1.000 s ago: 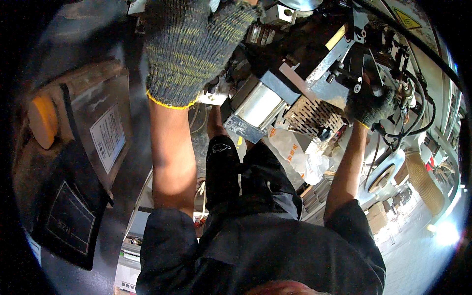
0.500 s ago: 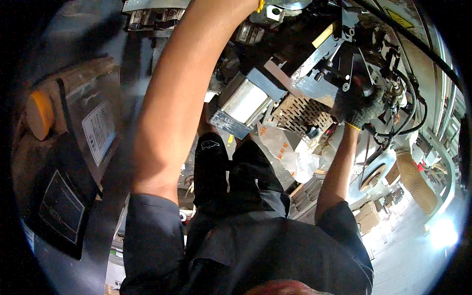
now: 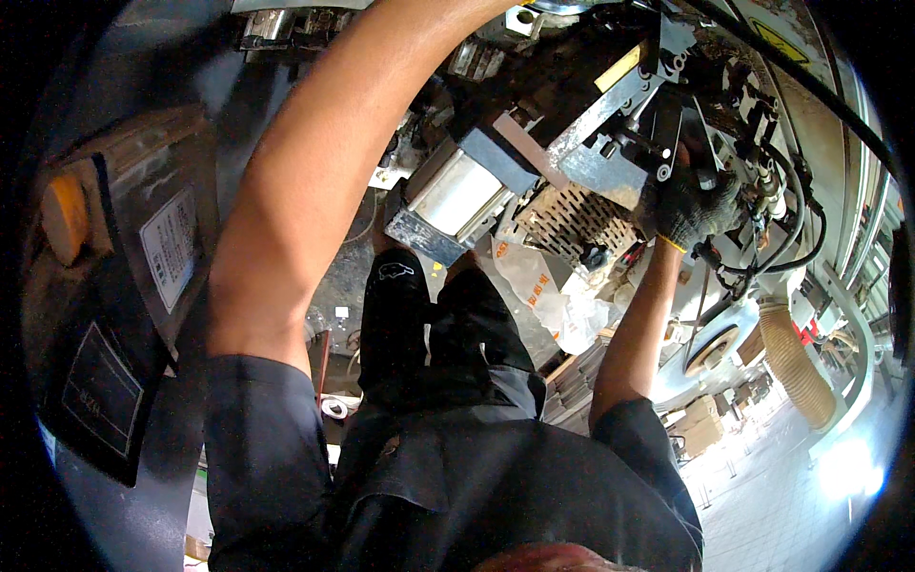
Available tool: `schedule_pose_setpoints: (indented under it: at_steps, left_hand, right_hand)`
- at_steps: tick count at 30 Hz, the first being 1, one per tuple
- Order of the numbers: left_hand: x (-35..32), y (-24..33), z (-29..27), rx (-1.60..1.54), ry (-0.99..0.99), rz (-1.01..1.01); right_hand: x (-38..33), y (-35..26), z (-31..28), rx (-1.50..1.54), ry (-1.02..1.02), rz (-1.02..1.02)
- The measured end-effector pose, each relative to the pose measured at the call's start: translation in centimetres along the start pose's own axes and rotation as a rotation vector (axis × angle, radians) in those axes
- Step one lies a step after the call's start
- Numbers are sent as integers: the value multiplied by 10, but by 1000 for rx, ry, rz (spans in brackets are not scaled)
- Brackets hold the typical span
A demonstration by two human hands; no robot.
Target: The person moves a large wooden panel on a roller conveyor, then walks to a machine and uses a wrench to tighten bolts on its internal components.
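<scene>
My right hand [image 3: 701, 205], in a dark knitted glove with a yellow cuff, reaches in among the parts of a machine. It lies beside a dark upright metal plate [image 3: 670, 124] and a black handle-like piece [image 3: 706, 172]. Its fingers are mostly hidden in shadow, so whether they grip anything is unclear. Left of it sits a grey angled metal bracket [image 3: 605, 170], above a slotted, rust-stained plate [image 3: 577, 227]. My left forearm [image 3: 329, 143] stretches up past the top edge; the hand itself is out of the picture.
A silver cylinder block [image 3: 453, 198] with dark ends stands in front of my legs. Black hoses [image 3: 815, 224] loop at the right, above a ribbed tan duct [image 3: 793, 367]. A dark cabinet with an orange knob [image 3: 65, 219] is at the left. Plastic sheeting [image 3: 570, 319] lies below the machine.
The view has shifted slightly, and my left upper arm and elbow appear farther left. My right hand stays at the same place on the machine.
</scene>
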State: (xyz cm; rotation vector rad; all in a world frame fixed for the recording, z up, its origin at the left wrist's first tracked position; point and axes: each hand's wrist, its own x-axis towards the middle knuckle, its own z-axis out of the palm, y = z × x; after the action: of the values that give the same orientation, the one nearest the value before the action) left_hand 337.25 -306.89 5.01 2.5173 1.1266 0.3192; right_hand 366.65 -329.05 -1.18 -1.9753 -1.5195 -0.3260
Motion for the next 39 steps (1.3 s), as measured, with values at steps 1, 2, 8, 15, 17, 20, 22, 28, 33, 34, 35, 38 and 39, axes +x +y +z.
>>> schedule_pose_setpoints:
  at_steps: [1,2,8,15,17,20,22,28,33,34,35,38,39]
  left_hand:
    - [0,2,-2,18,-9,-13]
    - [-1,5,-4,35,-17,-24]
    - [-1,3,3,117,57,55]
    - [-2,0,10,90,117,37]
    - [1,-1,13,92,117,34]
    - [2,0,11,100,110,28]
    - [1,1,10,86,99,15]
    - [2,2,11,40,114,-5]
    - [1,4,21,113,152,-18]
    - [1,4,22,99,188,-1]
    - [1,3,24,83,225,16]
    - [3,4,28,87,263,19]
    - [3,4,28,98,263,12]
  right_hand:
    - [-1,7,0,-111,4,-15]
    - [0,14,-2,-224,11,-30]
    - [-3,8,-1,-232,-1,3]
    - [1,-22,-5,-32,-45,106]
    - [2,-19,-5,-87,-50,104]
    - [1,-15,-5,-238,-44,86]
    - [4,-34,-5,-181,-39,107]
    - [2,-11,-4,-299,38,-42]
    - [0,-11,0,-143,41,6]
    - [0,-7,-2,-256,30,-64]
    - [-1,-6,0,-199,42,-34]
    - [-3,-1,4,-163,72,-23]
    - [-2,0,2,-238,77,-73]
